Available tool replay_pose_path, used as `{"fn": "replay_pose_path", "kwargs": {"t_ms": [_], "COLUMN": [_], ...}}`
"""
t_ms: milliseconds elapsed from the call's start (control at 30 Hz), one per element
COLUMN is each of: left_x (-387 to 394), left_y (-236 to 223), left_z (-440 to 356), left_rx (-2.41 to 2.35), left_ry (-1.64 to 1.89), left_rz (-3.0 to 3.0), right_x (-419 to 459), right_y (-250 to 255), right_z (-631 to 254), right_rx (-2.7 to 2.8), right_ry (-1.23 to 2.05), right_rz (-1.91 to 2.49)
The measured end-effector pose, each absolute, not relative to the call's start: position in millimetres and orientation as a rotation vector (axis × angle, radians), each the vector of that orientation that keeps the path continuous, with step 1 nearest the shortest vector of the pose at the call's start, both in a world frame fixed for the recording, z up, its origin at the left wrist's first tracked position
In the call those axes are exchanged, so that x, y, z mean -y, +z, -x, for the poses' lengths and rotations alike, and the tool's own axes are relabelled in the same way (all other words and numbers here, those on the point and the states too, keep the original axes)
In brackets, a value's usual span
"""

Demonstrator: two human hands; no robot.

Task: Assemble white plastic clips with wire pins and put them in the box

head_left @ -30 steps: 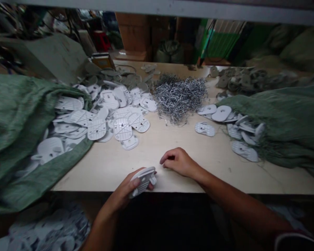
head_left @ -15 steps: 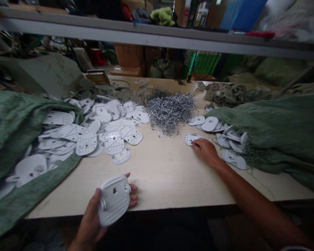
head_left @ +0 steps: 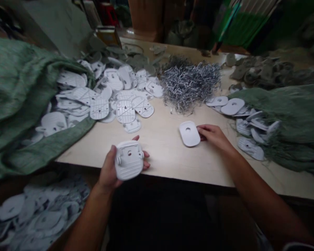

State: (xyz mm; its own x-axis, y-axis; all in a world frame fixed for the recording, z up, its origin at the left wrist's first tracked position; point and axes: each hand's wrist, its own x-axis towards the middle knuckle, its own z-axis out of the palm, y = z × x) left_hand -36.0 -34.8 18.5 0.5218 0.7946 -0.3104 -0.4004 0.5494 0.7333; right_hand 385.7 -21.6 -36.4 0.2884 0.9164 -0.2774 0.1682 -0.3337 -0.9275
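Near the table's front edge, my left hand (head_left: 111, 170) is closed round a white plastic plate (head_left: 130, 166) with rounded corners. Its ribbed face is turned up, showing a small hole and raised lugs at both sides. To the right, my right hand (head_left: 210, 134) pinches the edge of a smaller white plastic cover (head_left: 190, 136). That cover has its smooth side up and a round hole in it. A gap separates the two pieces. Beyond them lies a heap of thin metal wire pieces (head_left: 185, 85).
A green woven sack (head_left: 23, 94) at left spills many ribbed white plates (head_left: 99, 107). Another green sack (head_left: 295, 125) at right spills smaller covers (head_left: 232, 106). More white parts (head_left: 44, 219) lie below the table (head_left: 162, 153) at lower left. Darker grey parts (head_left: 267, 69) sit at the back.
My right hand has lifted the small cover off the table near the right pile and turned its smooth face up. The view has tilted down. My left hand still holds its plate.
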Motion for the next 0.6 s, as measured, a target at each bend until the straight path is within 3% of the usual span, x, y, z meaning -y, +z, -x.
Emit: {"fn": "replay_pose_path", "kwargs": {"t_ms": [100,167,333,600], "left_x": [41,44,43,39], "left_y": [11,5,-5,-14], "left_z": [36,35,24,11], "left_rx": [-0.690,-0.679,-0.645,-0.655], "left_ry": [0.810,0.815,0.865,0.967], "left_rz": [-0.607,-0.574,-0.523,-0.489], "right_x": [23,24,31,35], "right_y": [-33,-24,-8,-8], "right_z": [-395,-385,-322,-281], "right_rx": [1.303,1.400,1.777,2.159], "right_ry": [0.576,0.425,0.331,0.569], "right_rz": [1.948,2.067,2.223,1.815]}}
